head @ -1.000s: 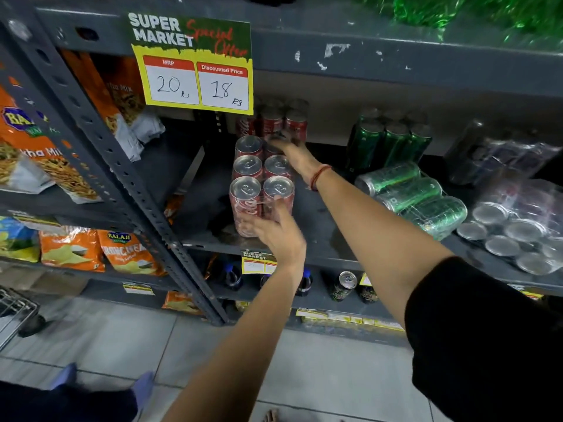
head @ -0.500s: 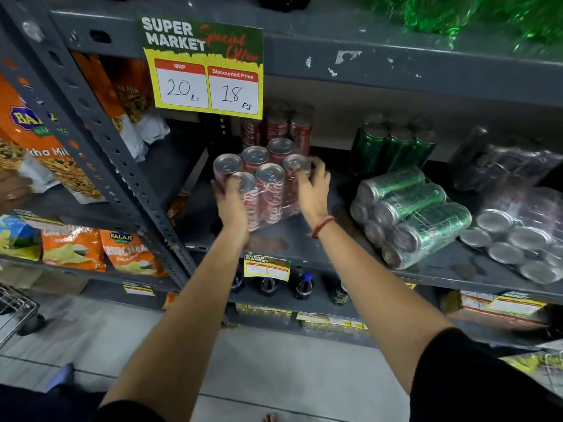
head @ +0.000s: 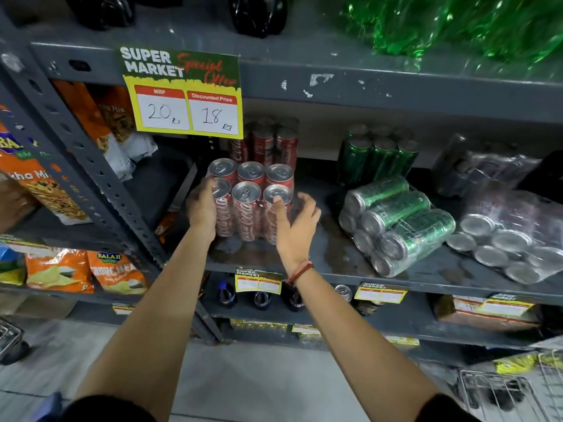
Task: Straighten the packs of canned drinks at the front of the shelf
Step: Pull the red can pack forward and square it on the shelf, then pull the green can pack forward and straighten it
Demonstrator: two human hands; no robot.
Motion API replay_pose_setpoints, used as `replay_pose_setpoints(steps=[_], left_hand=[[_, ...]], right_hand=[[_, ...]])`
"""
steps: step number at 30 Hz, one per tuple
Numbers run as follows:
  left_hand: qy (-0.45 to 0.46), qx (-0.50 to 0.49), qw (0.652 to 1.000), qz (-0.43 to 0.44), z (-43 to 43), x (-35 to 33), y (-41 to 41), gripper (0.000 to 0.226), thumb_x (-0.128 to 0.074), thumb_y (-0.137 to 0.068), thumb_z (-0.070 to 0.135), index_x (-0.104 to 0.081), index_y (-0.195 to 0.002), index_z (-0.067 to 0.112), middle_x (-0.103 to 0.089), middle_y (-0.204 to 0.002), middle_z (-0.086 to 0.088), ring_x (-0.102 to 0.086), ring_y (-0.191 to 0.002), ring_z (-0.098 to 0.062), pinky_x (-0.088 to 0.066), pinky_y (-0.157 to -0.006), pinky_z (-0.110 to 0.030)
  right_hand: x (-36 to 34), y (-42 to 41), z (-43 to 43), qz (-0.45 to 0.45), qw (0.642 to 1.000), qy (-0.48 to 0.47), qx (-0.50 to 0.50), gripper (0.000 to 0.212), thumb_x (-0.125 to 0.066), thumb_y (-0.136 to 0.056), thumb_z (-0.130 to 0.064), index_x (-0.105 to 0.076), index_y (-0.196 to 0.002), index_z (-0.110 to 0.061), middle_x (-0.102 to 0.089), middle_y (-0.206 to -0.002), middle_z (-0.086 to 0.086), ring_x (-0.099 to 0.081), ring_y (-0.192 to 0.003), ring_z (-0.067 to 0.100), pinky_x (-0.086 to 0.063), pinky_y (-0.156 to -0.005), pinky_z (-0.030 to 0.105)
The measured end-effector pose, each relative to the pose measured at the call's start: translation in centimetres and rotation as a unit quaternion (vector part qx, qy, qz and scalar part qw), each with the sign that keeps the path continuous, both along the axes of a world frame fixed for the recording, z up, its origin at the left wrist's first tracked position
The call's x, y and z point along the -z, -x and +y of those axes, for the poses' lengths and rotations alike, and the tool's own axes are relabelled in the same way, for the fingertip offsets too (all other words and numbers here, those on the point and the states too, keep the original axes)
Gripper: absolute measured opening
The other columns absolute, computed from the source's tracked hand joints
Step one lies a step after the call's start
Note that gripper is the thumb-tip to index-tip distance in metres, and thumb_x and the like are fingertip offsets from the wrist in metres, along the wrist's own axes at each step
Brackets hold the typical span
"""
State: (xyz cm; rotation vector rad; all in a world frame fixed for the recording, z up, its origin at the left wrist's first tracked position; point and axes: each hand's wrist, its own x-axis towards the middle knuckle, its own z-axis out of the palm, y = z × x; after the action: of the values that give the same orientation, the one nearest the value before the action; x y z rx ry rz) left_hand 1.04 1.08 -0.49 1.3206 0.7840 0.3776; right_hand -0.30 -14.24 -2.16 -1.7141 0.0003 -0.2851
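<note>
The red can pack (head: 249, 202) stands upright and square at the shelf (head: 304, 263) front. The left hand (head: 202, 208) presses its side; the right hand (head: 297, 220) hovers, fingers spread. At three o'clock, the green can pack (head: 396, 223) lies toppled, unstraightened.

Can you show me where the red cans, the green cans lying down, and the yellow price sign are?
Red cans (head: 248, 210), head view, front of the middle can.
Green cans lying down (head: 405, 226), head view, side of a middle can.
Yellow price sign (head: 185, 111), head view, between the white price boxes.
</note>
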Motion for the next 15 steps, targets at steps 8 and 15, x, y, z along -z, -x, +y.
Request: replay_pose_setpoints(steps=[8, 15], left_hand=[[-0.473, 0.028, 0.875, -0.1, -10.0, -4.3, -1.5, 0.051, -0.049, -0.088, 0.035, -0.045, -0.133, 0.011, -0.045, -0.14, -0.019, -0.035, -0.135, -0.034, -0.027, -0.112, -0.046], [-0.474, 0.351, 0.805, -0.055, -21.0, -4.1, -7.3, 0.062, -0.05, -0.09, 0.042, -0.036, -0.139, 0.008, -0.043, -0.143, -0.017, -0.039, -0.132, -0.032, -0.034, -0.104, -0.037]], right_hand=[[-4.4, -2.1, -12.7, -0.134, 0.966, 0.061, 0.212, 0.033, -0.064, -0.085, -0.018, -0.056, -0.113, -0.004, -0.05, -0.114, 0.015, -0.045, -0.102, 0.014, -0.032, -0.089, 0.012], [-1.5, -1.9, -21.4, 0.188, 0.946, 0.051, 0.258, 0.092, -0.074, -0.076, -0.046, -0.028, -0.142, -0.002, -0.032, -0.143, 0.027, -0.03, -0.134, 0.044, -0.026, -0.109, 0.042]])
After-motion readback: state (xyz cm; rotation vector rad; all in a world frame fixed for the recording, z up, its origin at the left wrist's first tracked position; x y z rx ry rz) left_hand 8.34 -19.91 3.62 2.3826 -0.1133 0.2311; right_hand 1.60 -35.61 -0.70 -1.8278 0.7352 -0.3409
